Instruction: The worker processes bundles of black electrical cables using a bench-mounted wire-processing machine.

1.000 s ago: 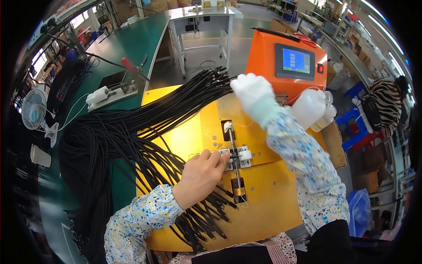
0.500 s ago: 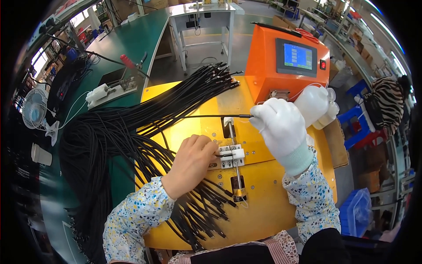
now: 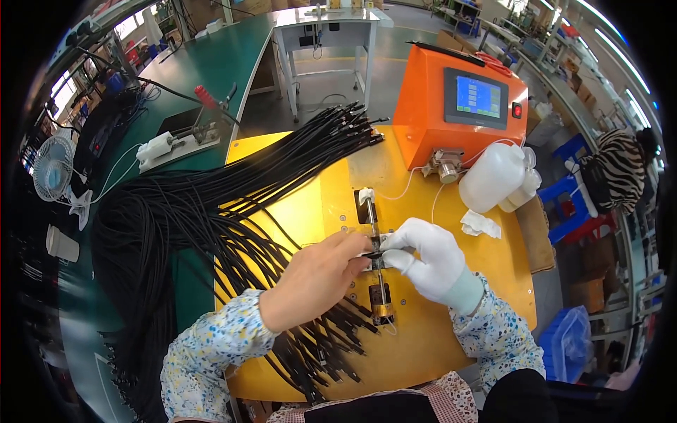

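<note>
The bare left hand [image 3: 314, 278] and the white-gloved right hand [image 3: 430, 259] meet at the small clamp fixture [image 3: 374, 255] at the centre of the yellow work plate [image 3: 451, 331]. Both hands pinch a thin black cable end [image 3: 374, 254] at the fixture — fingertips closed on it from either side. The fixture sits on a narrow metal rail [image 3: 376, 240] running toward the person, with a brass cylinder [image 3: 381, 307] at its near end. A large bundle of black cables [image 3: 211, 218] lies across the plate's left side and spills onto the green bench [image 3: 211, 63]. Behind the plate stands an orange control unit [image 3: 458, 106] with a blue screen — a white plastic bottle [image 3: 493, 176] sits just beside it.
</note>
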`<state>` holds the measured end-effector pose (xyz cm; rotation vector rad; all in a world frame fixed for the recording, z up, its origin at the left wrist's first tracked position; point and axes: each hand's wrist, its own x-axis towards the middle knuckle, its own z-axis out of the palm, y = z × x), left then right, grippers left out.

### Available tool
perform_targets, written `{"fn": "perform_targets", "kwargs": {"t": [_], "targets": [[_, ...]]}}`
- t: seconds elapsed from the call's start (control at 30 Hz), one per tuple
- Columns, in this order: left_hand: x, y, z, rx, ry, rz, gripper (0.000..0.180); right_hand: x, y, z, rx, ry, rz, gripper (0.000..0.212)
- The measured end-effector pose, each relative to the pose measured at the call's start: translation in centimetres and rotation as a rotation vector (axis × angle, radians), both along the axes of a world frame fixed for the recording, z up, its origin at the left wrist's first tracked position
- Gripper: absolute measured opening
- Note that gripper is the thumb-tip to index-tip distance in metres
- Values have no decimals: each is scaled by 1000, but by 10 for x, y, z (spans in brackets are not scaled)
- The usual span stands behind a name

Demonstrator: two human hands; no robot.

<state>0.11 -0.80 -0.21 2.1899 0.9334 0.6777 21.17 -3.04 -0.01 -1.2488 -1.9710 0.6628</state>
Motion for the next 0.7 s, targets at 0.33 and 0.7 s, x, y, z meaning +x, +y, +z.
{"fn": "perform_targets", "kwargs": {"t": [0.33,0.7], "targets": [[6,2,-31,208,-26,34,22,6,8,-22,29,-47,-35,11],[-1,-1,-36,617,399,-47,43,-3,116,2,267,-818,-128,8]]}}
